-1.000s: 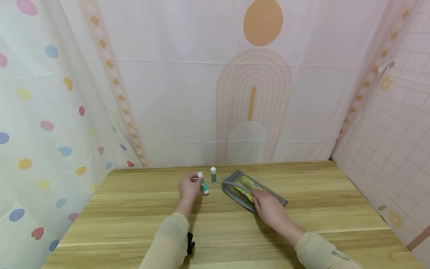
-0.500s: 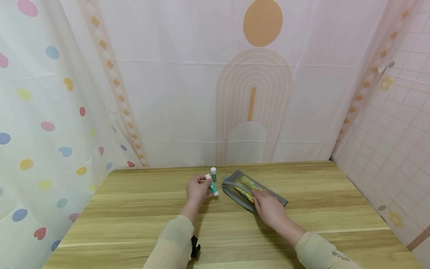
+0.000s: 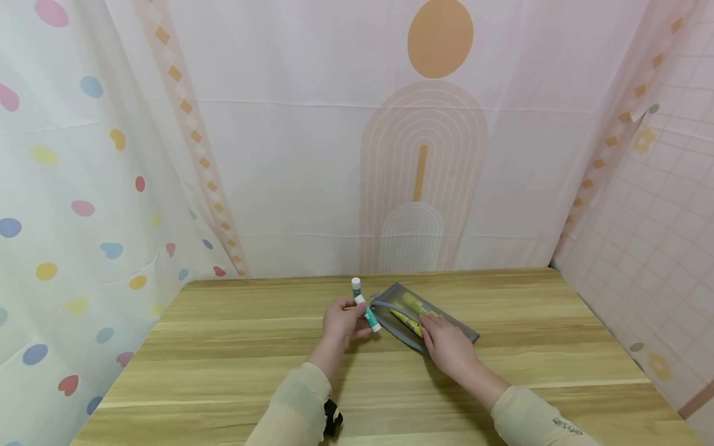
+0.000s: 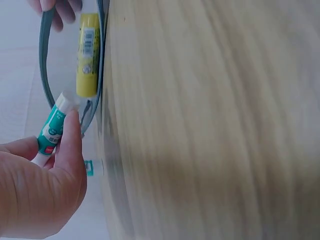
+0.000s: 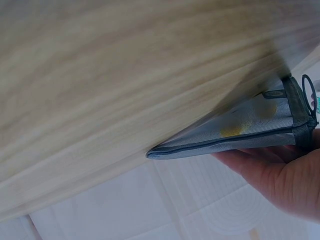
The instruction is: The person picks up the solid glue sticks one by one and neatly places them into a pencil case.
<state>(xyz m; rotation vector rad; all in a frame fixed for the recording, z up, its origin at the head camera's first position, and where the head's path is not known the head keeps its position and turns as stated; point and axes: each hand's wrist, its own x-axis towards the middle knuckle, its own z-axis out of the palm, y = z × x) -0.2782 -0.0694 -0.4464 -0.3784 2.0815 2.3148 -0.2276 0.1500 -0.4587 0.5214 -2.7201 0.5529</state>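
My left hand [image 3: 340, 323] pinches a teal glue stick with white ends [image 4: 52, 126] between thumb and fingers. The stick is tilted, with one end at the mouth of a grey mesh zip pouch [image 3: 460, 323]. My right hand [image 3: 450, 345] grips the pouch by its upper edge, and in the left wrist view the mouth gapes. Inside lie yellow glue sticks, one of them [image 4: 88, 55] showing its barcode through the opening. Just behind my left hand a second teal glue stick [image 3: 356, 285] stands upright, its lower part hidden in the head view.
The wooden table [image 3: 223, 359] extends around both hands. Behind it hangs a pale patterned curtain [image 3: 290, 186], with a dotted curtain [image 3: 67, 248] to the left and a checked one [image 3: 641, 248] to the right.
My left hand has moved right with the teal glue stick, from beside the standing stick to the pouch mouth. My right hand and the pouch have stayed in place.
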